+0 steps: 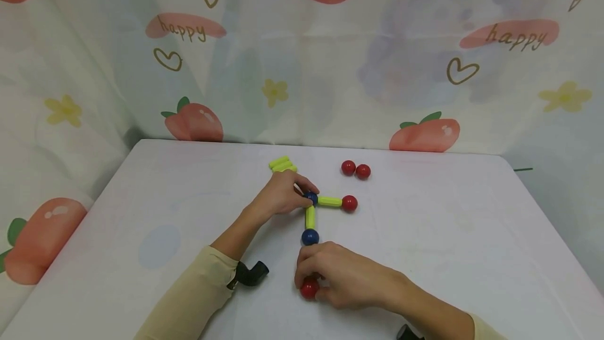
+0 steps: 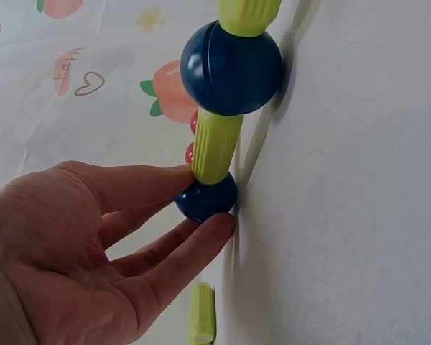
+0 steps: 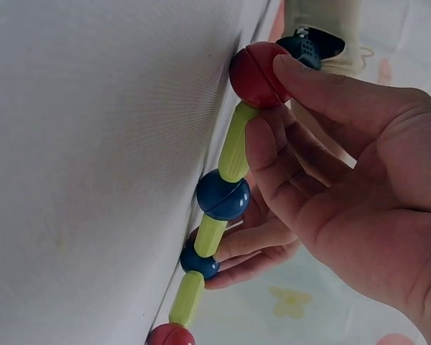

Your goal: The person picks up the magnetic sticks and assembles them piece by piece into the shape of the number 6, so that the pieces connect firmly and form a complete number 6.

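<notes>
A chain of yellow-green rods and balls lies on the white table. My left hand (image 1: 287, 193) pinches the far blue ball (image 2: 205, 200) between thumb and fingers. From that ball one rod (image 1: 329, 202) runs right to a red ball (image 1: 349, 203); another rod (image 1: 310, 218) leads toward me to a second blue ball (image 1: 310, 237). Nearest me, my right hand (image 1: 344, 277) grips a red ball (image 3: 260, 75) with the thumb on it and fingers beside it. A rod (image 3: 235, 144) joins this red ball to the second blue ball; in the head view the right hand hides that rod.
Several loose yellow-green rods (image 1: 281, 163) lie beyond my left hand. Two loose red balls (image 1: 356, 169) sit side by side near the table's back edge. A patterned curtain (image 1: 302, 67) hangs behind the white table (image 1: 448, 224).
</notes>
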Demonstrator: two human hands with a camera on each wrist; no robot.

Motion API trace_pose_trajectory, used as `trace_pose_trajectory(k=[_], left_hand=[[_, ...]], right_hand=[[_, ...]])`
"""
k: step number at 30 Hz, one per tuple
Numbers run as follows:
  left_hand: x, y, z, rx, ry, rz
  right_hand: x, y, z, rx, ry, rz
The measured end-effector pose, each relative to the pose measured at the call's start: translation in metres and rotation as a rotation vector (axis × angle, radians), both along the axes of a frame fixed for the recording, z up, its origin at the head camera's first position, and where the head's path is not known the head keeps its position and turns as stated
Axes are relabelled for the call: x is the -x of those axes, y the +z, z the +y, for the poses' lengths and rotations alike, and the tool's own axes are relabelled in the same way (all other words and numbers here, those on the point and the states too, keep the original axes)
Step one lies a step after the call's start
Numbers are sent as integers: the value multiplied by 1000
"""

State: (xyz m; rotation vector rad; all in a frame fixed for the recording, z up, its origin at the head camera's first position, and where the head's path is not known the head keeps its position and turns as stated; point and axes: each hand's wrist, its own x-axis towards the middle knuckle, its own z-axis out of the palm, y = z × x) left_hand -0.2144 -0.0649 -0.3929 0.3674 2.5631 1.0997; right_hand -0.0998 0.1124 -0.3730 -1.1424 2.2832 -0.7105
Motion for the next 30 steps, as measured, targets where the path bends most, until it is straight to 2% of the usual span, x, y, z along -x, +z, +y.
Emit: trace_pose_trajectory(k=[6,13,18,20,24,30], left_hand=[[2,-1,1,0,-9,-2],[2,0,-1,8,1,-13],[2,-1,-2,1,-4,-3],[2,-1,-3,-2,-4,-2],[1,-2,-2,3,-2,1],[1,-3,-1,-1,1,1]], right_hand=[[0,0,2,29,7,14],[1,1,2,26,10,-10],[5,6,7,39,-26,-42],[9,8,11,59,-58,-46],[22,12,22,103,-159,4],[45,16,42,114,-409,153]])
